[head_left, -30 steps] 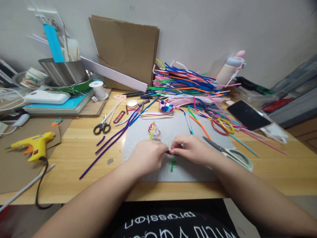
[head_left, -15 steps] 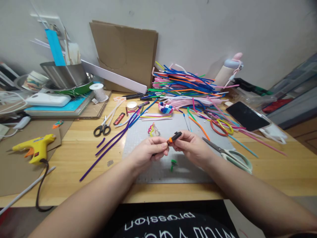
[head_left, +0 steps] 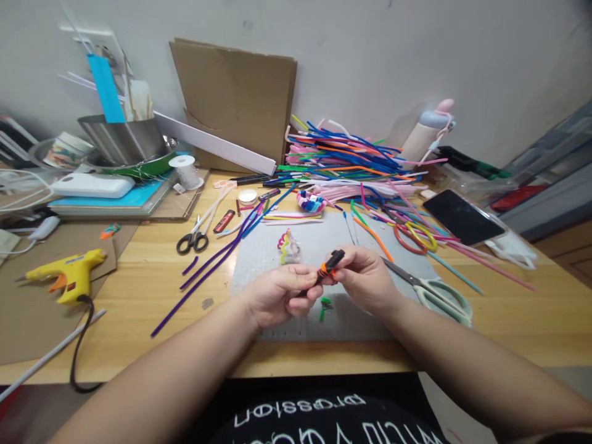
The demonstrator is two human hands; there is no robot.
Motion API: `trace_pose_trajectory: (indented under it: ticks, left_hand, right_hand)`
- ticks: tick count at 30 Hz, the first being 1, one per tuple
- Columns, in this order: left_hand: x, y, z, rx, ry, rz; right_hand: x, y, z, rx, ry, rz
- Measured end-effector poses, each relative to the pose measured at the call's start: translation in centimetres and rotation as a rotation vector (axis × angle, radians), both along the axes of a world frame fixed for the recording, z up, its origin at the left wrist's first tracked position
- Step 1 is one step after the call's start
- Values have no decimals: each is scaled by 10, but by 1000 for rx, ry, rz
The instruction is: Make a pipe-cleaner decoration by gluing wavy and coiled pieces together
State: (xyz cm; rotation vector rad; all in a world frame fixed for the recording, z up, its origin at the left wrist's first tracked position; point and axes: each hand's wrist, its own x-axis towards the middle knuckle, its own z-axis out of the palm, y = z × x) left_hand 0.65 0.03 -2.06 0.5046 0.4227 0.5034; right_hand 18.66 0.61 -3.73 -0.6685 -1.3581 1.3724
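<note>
My left hand (head_left: pixel 289 290) is closed around a black pen (head_left: pixel 337 258), which is tilted with its clip end up and to the right. An orange pipe cleaner (head_left: pixel 324 269) is coiled round the pen's upper part. The fingers of my right hand (head_left: pixel 365 277) pinch at the orange coil beside the pen; its loose end is hidden by them. Below the pen, a small green pipe cleaner piece (head_left: pixel 325 308) lies on the grey cutting mat (head_left: pixel 287 330). Just beyond my left hand sits a small pink, yellow and white pipe cleaner shape (head_left: pixel 288 245).
Light green scissors (head_left: pixel 439 299) lie right of my right hand. Left are black scissors (head_left: pixel 192 242), purple pipe cleaners (head_left: pixel 198 290) and a yellow glue gun (head_left: pixel 69 274). A heap of coloured pipe cleaners (head_left: pixel 346 157) lies at the back, with a phone (head_left: pixel 462 216) at the right.
The pen has turned more upright and moved slightly right. My left fingers have shifted along it, and my right fingers have moved from the pen's upper end down beside the orange coil.
</note>
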Motion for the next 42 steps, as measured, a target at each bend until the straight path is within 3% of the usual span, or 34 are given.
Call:
trace_pose_trajectory:
  ticks: [4, 12, 23, 27, 30, 35, 40, 42]
  left_hand:
    - [2, 0, -2, -29, 5, -37]
    - [4, -1, -2, 54, 43, 31]
    - [9, -4, -7, 150, 99, 145]
    - [8, -3, -5, 176, 120, 165]
    - [7, -2, -2, 248, 153, 196]
    - [6, -2, 2, 400, 331, 272]
    - [3, 0, -1, 406, 376, 155]
    - [4, 1, -3, 395, 343, 178]
  right_hand:
    - [-1, -1, -1, 19, 49, 9]
    - [0, -8, 8, 135, -161, -33]
    - [-5, -9, 0, -36, -106, -96]
    - [-1, -5, 0, -35, -108, -21]
    - [3, -2, 2, -39, -114, 46]
    - [10, 4, 2, -74, -74, -35]
    - [12, 8, 6, -82, -172, -27]
    - [11, 7, 9, -48, -242, 12]
